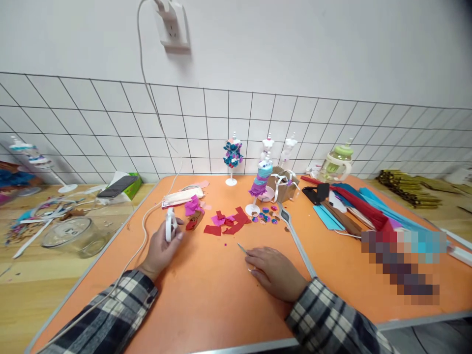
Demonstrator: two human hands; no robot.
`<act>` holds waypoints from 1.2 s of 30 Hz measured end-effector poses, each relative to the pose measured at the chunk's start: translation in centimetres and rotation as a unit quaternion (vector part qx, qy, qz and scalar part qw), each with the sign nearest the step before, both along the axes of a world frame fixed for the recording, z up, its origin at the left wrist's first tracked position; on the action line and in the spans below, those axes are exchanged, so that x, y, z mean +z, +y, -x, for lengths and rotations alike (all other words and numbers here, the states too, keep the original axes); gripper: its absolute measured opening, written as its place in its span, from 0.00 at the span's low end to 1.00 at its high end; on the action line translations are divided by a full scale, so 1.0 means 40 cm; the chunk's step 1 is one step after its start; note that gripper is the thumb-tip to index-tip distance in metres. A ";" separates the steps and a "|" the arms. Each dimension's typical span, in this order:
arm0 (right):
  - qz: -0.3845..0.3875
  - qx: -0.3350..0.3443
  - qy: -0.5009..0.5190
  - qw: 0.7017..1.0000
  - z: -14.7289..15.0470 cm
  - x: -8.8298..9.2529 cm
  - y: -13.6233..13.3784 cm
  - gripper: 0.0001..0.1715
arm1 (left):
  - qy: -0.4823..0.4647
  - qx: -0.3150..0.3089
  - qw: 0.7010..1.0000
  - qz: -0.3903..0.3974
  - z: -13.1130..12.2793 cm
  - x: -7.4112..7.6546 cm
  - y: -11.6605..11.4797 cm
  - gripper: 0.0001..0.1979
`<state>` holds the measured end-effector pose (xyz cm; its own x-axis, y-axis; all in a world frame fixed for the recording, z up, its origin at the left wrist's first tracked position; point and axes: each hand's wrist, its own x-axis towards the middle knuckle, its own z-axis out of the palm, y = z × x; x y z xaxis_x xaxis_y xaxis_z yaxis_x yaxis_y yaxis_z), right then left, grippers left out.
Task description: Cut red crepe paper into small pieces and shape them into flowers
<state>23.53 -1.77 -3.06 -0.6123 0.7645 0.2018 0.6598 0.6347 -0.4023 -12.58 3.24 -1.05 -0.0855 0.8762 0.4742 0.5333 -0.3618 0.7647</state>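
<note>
My left hand (162, 246) is closed around a small white rounded piece (169, 227), held upright above the table; its exact kind is unclear. A thin pointed tool (242, 249) sticks out from the fingers of my right hand (275, 273), which rests low over the tabletop; most of the tool is hidden. Red paper pieces (238, 221) lie between and beyond my hands, with pink paper (193, 205) near the left one. Shiny round sequins (266, 216) are scattered behind my right hand. Close to them stands a small dress form (262, 179) wrapped in blue and purple.
Another dress form (233, 155) has teal ruffles. A paper bag (285, 184), green-lidded bottle (335, 164) and coloured crepe paper (372, 206) are farther right. A grey strap (295, 236) runs beside my right hand. A white cable (145, 233) crosses my left sleeve. A clear jar (75, 237) is left.
</note>
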 end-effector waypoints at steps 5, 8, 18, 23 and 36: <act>0.016 -0.053 0.026 0.998 -0.068 0.052 0.037 0.11 | 0.038 -0.102 0.994 0.008 -0.156 -0.020 -0.055 0.21; -0.058 -0.105 0.120 0.985 -0.003 0.127 0.074 0.12 | 0.057 -0.110 0.992 0.013 -0.241 -0.025 -0.076 0.19; -0.144 -0.031 0.332 0.932 0.216 0.088 0.087 0.14 | 0.164 -0.168 0.972 -0.001 -0.245 -0.009 -0.077 0.05; -0.116 -0.117 0.384 0.908 0.213 0.070 0.080 0.14 | 0.143 -0.240 0.960 0.013 -0.249 -0.006 -0.083 0.22; -0.128 -0.015 0.309 0.942 0.256 0.034 0.074 0.03 | -0.079 -0.127 0.987 0.051 -0.240 -0.017 -0.064 0.32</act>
